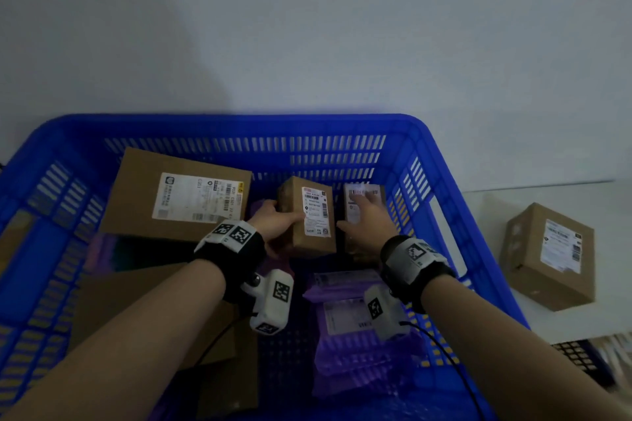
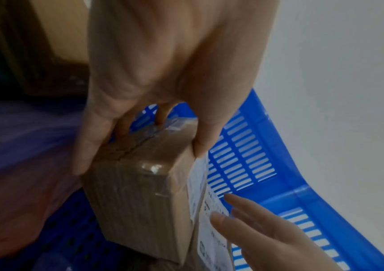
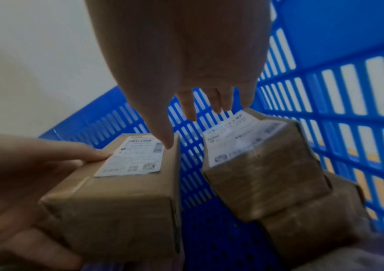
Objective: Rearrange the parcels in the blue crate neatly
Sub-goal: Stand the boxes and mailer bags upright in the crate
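Note:
The blue crate (image 1: pixel 239 121) holds several parcels. My left hand (image 1: pixel 278 220) grips a small brown box (image 1: pixel 309 215) with a white label, thumb on the label side and fingers round the far side; the left wrist view shows this box (image 2: pixel 139 201) lifted off the crate floor. To its right a second small labelled box (image 1: pixel 362 212) lies tilted on another brown box (image 3: pixel 314 229) by the crate's right wall (image 3: pixel 325 36). My right hand (image 1: pixel 367 215) is spread open over it, fingertips at its far top edge, thumb near the held box (image 3: pixel 121 192).
A large labelled carton (image 1: pixel 178 195) leans in the back left corner. Purple mailer bags (image 1: pixel 359 335) lie at the front right and flat cardboard (image 1: pixel 154 318) at the front left. Outside, one more brown box (image 1: pixel 550 256) sits on a white surface to the right.

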### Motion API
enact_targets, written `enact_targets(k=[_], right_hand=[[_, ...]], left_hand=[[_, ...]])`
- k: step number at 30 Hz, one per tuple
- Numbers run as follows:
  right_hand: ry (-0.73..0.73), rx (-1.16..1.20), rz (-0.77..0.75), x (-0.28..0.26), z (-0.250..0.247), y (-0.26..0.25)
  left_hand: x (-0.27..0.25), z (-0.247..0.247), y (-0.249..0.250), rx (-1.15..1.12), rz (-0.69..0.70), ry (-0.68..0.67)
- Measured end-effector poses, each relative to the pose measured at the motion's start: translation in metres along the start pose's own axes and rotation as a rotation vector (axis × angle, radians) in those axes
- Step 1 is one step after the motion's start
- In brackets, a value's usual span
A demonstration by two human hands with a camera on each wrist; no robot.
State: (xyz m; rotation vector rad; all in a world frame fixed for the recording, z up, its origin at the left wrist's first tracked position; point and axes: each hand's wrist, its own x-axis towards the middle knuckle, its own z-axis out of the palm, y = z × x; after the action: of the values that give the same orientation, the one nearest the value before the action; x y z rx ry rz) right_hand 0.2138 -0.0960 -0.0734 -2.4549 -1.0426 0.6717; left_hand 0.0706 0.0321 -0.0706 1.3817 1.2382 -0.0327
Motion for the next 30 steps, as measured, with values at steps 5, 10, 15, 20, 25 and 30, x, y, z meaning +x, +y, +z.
enact_targets(k=[5,10,15,20,25,30], right_hand=[[-0.032,-0.12,0.105,0.002,0.015,0.014],[-0.004,-0.121,0.175,0.008,0.022,0.019],[0.005,-0.086,0.263,0.012,0.021,0.022],[0.004,-0.001,0.293,0.017,0.017,0.025],[0.018,0.025,0.296,0.017,0.014,0.026],[0.01,0.029,0.272,0.014,0.008,0.024]], left_hand=[[0.05,0.023,-0.019,-0.012,-0.068,-0.004],[0.05,0.036,-0.014,-0.081,-0.157,-0.033],[0.069,0.049,-0.02,-0.137,-0.204,-0.106],[0.092,0.057,-0.03,-0.195,-0.25,-0.101],[0.092,0.062,-0.025,-0.167,-0.231,-0.106],[0.096,0.058,-0.028,-0.12,-0.187,-0.056]])
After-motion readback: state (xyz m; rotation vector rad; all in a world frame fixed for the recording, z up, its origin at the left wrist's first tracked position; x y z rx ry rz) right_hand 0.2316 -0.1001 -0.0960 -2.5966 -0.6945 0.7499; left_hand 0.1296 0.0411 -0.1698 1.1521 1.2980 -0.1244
